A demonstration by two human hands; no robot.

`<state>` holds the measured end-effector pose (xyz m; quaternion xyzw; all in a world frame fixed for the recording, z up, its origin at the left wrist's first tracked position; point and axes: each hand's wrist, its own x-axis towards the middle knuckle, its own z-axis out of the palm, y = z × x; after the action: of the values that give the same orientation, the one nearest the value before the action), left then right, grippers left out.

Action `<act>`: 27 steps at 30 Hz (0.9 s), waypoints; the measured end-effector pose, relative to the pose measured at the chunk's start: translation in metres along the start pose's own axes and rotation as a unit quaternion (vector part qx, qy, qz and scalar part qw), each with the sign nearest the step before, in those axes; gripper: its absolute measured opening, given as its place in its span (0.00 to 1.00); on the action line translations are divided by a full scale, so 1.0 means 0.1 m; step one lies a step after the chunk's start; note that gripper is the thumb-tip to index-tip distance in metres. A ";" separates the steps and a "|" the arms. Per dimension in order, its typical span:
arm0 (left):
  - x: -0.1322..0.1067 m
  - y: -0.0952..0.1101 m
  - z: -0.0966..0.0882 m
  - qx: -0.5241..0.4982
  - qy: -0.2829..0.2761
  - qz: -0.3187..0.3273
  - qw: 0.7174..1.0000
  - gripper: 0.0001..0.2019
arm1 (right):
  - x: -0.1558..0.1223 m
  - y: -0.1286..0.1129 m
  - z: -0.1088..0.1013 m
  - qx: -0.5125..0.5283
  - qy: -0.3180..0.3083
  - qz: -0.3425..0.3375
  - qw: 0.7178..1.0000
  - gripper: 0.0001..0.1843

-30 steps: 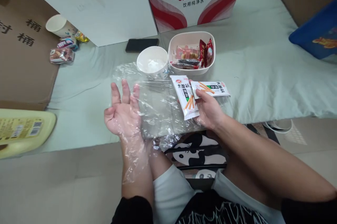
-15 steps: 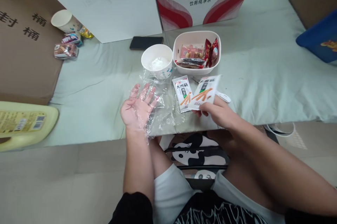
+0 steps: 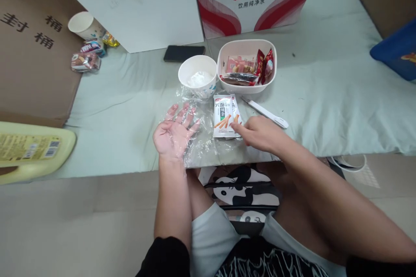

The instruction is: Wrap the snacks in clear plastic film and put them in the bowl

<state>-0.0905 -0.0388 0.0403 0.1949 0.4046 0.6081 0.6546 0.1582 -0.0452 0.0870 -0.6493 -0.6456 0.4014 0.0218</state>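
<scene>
My left hand (image 3: 175, 134) lies palm up inside a clear, crinkled plastic sheet that looks like a disposable glove, its fingers spread and holding nothing. To its right, a white snack packet (image 3: 222, 116) printed with orange sticks overlaps a second similar packet (image 3: 238, 117). My right hand (image 3: 260, 133) has a fingertip on the top packet's lower right edge; its other fingers are curled and partly hidden. A white-handled knife-like tool (image 3: 268, 113) lies beyond that hand, its dark tip pointing left.
Behind the packets stand a white paper bowl (image 3: 185, 69) and a pale tub (image 3: 274, 73) of wrapped snacks. A black phone (image 3: 184, 53) lies by the cartons. At far left are a paper cup (image 3: 78, 24), small packaged snacks (image 3: 85, 63) and a yellow jug (image 3: 61, 147).
My right hand has moved left and laid its snack packet over the other one, uncovering the white-handled tool. My left hand keeps its open pose; the whole view has shifted slightly.
</scene>
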 end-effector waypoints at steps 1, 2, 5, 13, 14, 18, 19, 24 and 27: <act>0.00 0.00 0.00 -0.001 -0.002 -0.002 1.000 0.19 | -0.02 0.02 0.01 -0.036 0.040 0.021 0.998 0.35; -0.01 0.00 0.01 -0.002 -0.004 -0.003 1.000 0.19 | -0.02 0.02 0.03 -0.055 0.083 0.035 0.994 0.34; -0.03 0.00 0.04 -0.002 -0.012 -0.001 1.000 0.18 | 0.06 -0.04 0.14 -0.067 0.186 0.028 0.980 0.24; -0.05 -0.04 0.09 0.019 -0.024 -0.017 0.999 0.17 | 0.38 -0.19 0.37 -0.042 0.233 -0.014 0.971 0.37; -0.05 -0.03 0.09 0.017 -0.021 -0.016 1.000 0.17 | 0.38 -0.16 0.37 -0.033 0.229 -0.013 0.973 0.33; -0.05 -0.02 0.08 0.001 -0.004 -0.001 1.000 0.17 | 0.36 -0.05 0.38 -0.007 0.237 -0.031 0.971 0.23; -0.05 -0.02 0.07 -0.002 -0.001 0.003 1.000 0.17 | 0.34 -0.03 0.39 -0.007 0.259 -0.049 0.965 0.23; -0.03 -0.03 0.05 -0.010 0.010 0.011 1.000 0.16 | 0.23 0.04 0.42 -0.010 0.333 -0.144 0.932 0.24; -0.01 -0.03 0.02 -0.022 0.008 0.015 1.000 0.16 | 0.13 0.12 0.38 0.026 0.338 -0.180 0.923 0.24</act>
<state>-0.0866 -0.0399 0.0396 0.1812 0.3933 0.6283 0.6463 0.1450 -0.0542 0.0483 -0.6184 -0.6952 0.1642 0.3275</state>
